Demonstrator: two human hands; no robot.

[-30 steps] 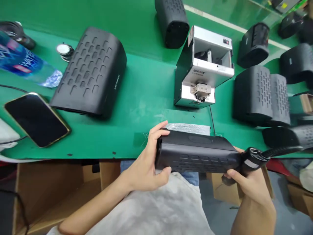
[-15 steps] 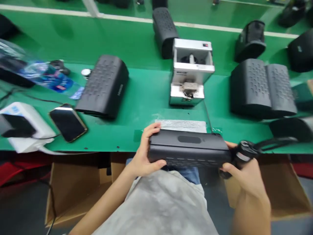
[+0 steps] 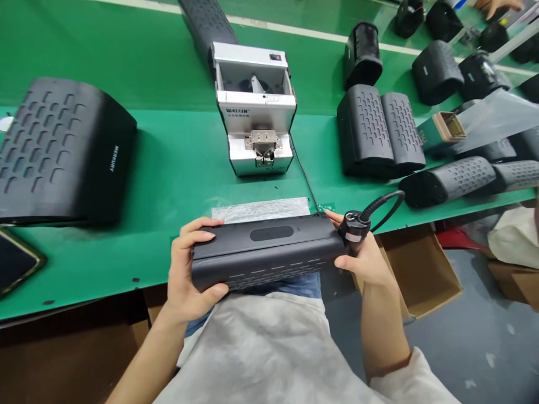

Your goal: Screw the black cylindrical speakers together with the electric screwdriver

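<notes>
A long black plastic housing [image 3: 269, 247] lies across in front of me at the bench's front edge, its panel with a dark oval inset facing up. My left hand [image 3: 189, 269] grips its left end, thumb on the near side and fingers over the far side. At the other end, my right hand [image 3: 366, 261] has thumb and fingers on the housing. That same hand also holds a black corded electric screwdriver [image 3: 355, 227], cable end up; its lower part is hidden. Just behind the housing, a silvery strip [image 3: 261, 210] lies on the bench.
A silver screw feeder [image 3: 256, 112] stands behind the housing. One large dark housing [image 3: 67, 151] and a phone [image 3: 17, 261] are at left. Several more housings [image 3: 370, 129] stand at right, near a greenish box [image 3: 440, 134]. Below the green bench [image 3: 177, 163] is a cardboard box [image 3: 421, 275].
My view has swung to the right and closer, so bench items appear further left. Both hands still hold the housing, which now tilts slightly, its right end higher in view.
</notes>
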